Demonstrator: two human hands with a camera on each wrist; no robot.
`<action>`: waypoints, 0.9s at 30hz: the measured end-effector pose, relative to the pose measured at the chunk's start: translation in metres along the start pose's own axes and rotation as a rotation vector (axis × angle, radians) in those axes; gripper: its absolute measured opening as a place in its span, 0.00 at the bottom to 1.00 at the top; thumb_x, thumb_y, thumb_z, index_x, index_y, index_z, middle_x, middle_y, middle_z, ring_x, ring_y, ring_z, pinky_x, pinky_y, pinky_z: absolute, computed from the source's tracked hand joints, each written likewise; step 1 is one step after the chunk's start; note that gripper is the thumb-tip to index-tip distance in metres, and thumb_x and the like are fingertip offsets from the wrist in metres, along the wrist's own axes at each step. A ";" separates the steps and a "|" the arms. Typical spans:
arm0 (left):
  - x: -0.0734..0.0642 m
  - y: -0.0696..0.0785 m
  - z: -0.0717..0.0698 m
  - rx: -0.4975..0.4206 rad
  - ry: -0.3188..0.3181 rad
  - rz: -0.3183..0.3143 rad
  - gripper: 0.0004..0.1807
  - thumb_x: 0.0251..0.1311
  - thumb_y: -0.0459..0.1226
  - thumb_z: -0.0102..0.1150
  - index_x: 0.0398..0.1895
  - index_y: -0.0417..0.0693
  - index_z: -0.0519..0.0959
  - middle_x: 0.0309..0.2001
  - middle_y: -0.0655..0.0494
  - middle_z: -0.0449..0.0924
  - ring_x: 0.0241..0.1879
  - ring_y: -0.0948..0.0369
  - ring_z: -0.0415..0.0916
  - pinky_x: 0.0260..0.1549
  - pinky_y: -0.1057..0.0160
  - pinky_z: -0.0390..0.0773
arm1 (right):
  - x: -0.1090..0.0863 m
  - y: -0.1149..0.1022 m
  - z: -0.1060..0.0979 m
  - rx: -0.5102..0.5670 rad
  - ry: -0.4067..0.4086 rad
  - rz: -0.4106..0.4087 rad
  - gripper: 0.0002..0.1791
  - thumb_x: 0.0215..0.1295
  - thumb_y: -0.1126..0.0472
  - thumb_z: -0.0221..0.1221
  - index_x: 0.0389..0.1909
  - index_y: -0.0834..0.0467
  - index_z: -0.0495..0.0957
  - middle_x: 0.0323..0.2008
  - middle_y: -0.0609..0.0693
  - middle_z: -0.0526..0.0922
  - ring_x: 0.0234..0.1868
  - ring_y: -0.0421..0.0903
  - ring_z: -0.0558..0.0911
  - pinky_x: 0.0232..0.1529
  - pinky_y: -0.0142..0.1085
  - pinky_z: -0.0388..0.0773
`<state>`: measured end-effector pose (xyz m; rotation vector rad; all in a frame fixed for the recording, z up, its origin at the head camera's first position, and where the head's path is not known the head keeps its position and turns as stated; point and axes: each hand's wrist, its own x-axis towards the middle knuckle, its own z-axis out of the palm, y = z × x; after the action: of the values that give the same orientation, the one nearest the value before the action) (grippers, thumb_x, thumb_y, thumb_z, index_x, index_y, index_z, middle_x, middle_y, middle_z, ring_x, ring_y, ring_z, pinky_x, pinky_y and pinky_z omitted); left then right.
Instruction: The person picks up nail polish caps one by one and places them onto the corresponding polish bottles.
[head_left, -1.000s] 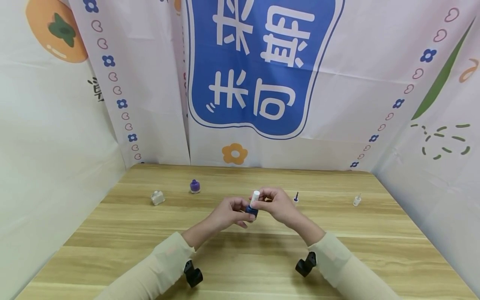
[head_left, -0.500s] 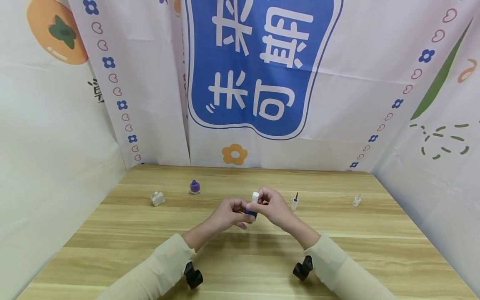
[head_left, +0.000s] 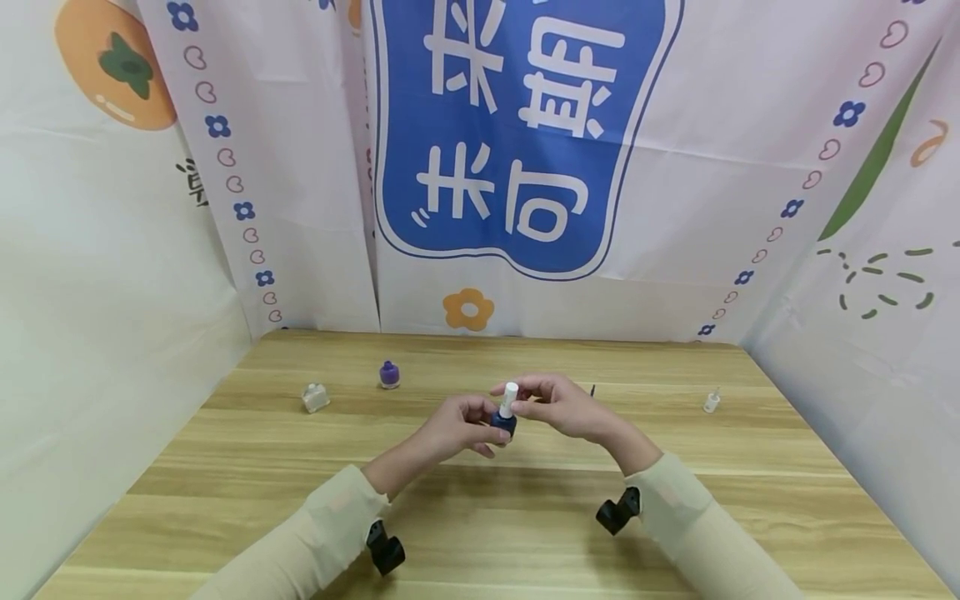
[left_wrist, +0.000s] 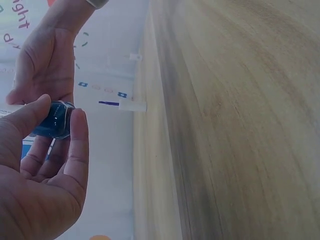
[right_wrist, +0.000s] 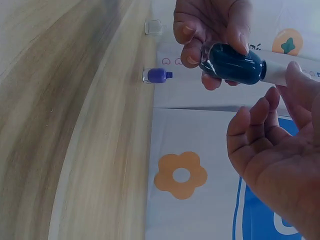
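Near the middle of the table my left hand [head_left: 453, 429] holds a dark blue nail polish bottle [head_left: 504, 423], thumb and fingers around its glass body. My right hand [head_left: 558, 407] pinches the white cap [head_left: 509, 400] between thumb and finger. The cap sits on the bottle's neck, and the bottle stands slightly tilted, held above the table. In the right wrist view, the glass [right_wrist: 232, 63] looks dark teal, and the right hand's other fingers [right_wrist: 257, 112] are spread off the cap. The left wrist view shows the bottle's base [left_wrist: 61, 120] between the left thumb and fingers.
An uncapped purple polish bottle [head_left: 389, 375] and a clear bottle [head_left: 316, 398] stand at the back left. Behind the right hand, a white cap with a purple brush [left_wrist: 132, 105] stands brush up. Another white cap [head_left: 712, 403] stands brush up farther right. Printed cloth hangs behind the table.
My right hand has turned on the white cap, its thumb swinging across and then back right, with the wrist now farther out. My left hand and the bottle have stayed almost still.
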<state>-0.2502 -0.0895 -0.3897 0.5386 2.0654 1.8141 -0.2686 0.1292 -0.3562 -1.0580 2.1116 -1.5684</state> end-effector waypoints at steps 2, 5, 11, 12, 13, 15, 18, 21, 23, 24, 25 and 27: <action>0.000 0.000 0.000 -0.004 -0.002 -0.002 0.14 0.56 0.32 0.68 0.43 0.35 0.79 0.37 0.46 0.81 0.36 0.54 0.82 0.35 0.55 0.84 | 0.001 0.002 0.000 -0.007 -0.005 -0.014 0.16 0.73 0.64 0.54 0.57 0.65 0.76 0.40 0.55 0.79 0.42 0.49 0.76 0.49 0.40 0.78; 0.000 0.000 0.001 -0.006 0.001 -0.004 0.13 0.56 0.32 0.68 0.43 0.35 0.79 0.37 0.47 0.81 0.36 0.54 0.82 0.35 0.56 0.84 | 0.000 0.004 0.001 -0.027 0.025 -0.014 0.14 0.72 0.63 0.54 0.53 0.65 0.78 0.40 0.54 0.80 0.43 0.50 0.77 0.48 0.40 0.78; -0.001 0.000 0.001 -0.014 0.002 -0.005 0.13 0.56 0.32 0.68 0.43 0.35 0.78 0.37 0.47 0.82 0.36 0.54 0.82 0.35 0.55 0.84 | 0.001 0.009 0.008 -0.072 0.151 0.036 0.11 0.68 0.58 0.60 0.45 0.61 0.82 0.36 0.51 0.79 0.38 0.50 0.76 0.37 0.36 0.77; -0.001 0.000 0.001 -0.017 0.004 -0.006 0.13 0.57 0.32 0.68 0.43 0.35 0.78 0.37 0.47 0.82 0.36 0.54 0.82 0.35 0.55 0.84 | 0.001 0.010 0.009 -0.078 0.175 0.040 0.10 0.67 0.57 0.61 0.43 0.60 0.82 0.35 0.51 0.79 0.36 0.49 0.75 0.34 0.35 0.75; -0.001 0.000 0.001 -0.019 0.006 -0.007 0.13 0.57 0.32 0.68 0.43 0.35 0.78 0.37 0.47 0.82 0.37 0.55 0.82 0.35 0.55 0.84 | 0.002 0.010 0.011 -0.083 0.202 0.043 0.09 0.66 0.57 0.62 0.41 0.59 0.82 0.33 0.51 0.78 0.34 0.47 0.75 0.32 0.34 0.73; 0.000 0.000 0.001 -0.022 0.010 -0.008 0.13 0.57 0.32 0.68 0.43 0.35 0.78 0.38 0.47 0.82 0.37 0.55 0.82 0.35 0.55 0.84 | 0.003 0.012 0.014 -0.087 0.251 0.041 0.08 0.65 0.57 0.64 0.37 0.58 0.80 0.31 0.50 0.77 0.32 0.46 0.73 0.30 0.33 0.70; 0.000 0.000 0.001 -0.031 0.019 -0.002 0.12 0.57 0.32 0.67 0.42 0.35 0.78 0.37 0.47 0.82 0.37 0.55 0.82 0.35 0.55 0.84 | 0.004 0.013 0.020 -0.077 0.312 0.020 0.07 0.63 0.58 0.66 0.34 0.57 0.79 0.29 0.50 0.76 0.29 0.45 0.72 0.27 0.32 0.68; 0.000 -0.001 0.002 -0.044 0.025 0.009 0.11 0.58 0.31 0.67 0.41 0.35 0.78 0.37 0.47 0.83 0.37 0.55 0.82 0.34 0.55 0.85 | 0.005 0.014 0.025 -0.045 0.355 0.001 0.10 0.61 0.58 0.67 0.31 0.57 0.76 0.27 0.50 0.74 0.27 0.44 0.70 0.25 0.31 0.66; 0.000 -0.002 0.002 -0.050 0.028 0.017 0.10 0.58 0.31 0.67 0.40 0.35 0.78 0.37 0.47 0.83 0.37 0.55 0.83 0.34 0.55 0.85 | 0.005 0.014 0.028 -0.021 0.378 -0.002 0.12 0.60 0.57 0.68 0.30 0.57 0.74 0.25 0.50 0.71 0.26 0.43 0.68 0.24 0.30 0.65; 0.001 -0.003 0.002 -0.050 0.028 0.022 0.10 0.58 0.31 0.66 0.40 0.35 0.78 0.37 0.47 0.83 0.37 0.55 0.83 0.34 0.55 0.85 | 0.005 0.014 0.029 -0.015 0.388 -0.003 0.13 0.59 0.56 0.69 0.29 0.57 0.73 0.24 0.51 0.70 0.25 0.43 0.67 0.23 0.30 0.64; 0.001 -0.003 0.002 -0.051 0.029 0.026 0.09 0.58 0.31 0.66 0.40 0.35 0.78 0.37 0.47 0.83 0.36 0.55 0.82 0.34 0.55 0.85 | 0.006 0.015 0.029 -0.011 0.394 -0.003 0.15 0.59 0.56 0.69 0.28 0.57 0.72 0.24 0.51 0.69 0.25 0.43 0.66 0.23 0.29 0.63; 0.001 -0.004 0.002 -0.051 0.028 0.033 0.09 0.58 0.30 0.66 0.39 0.35 0.78 0.37 0.47 0.83 0.36 0.55 0.82 0.33 0.55 0.85 | 0.006 0.015 0.030 -0.003 0.395 0.000 0.15 0.59 0.55 0.69 0.28 0.57 0.72 0.24 0.51 0.68 0.25 0.43 0.66 0.23 0.29 0.64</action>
<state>-0.2502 -0.0878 -0.3944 0.5391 2.0331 1.8978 -0.2598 0.1059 -0.3797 -0.7980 2.3576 -1.9027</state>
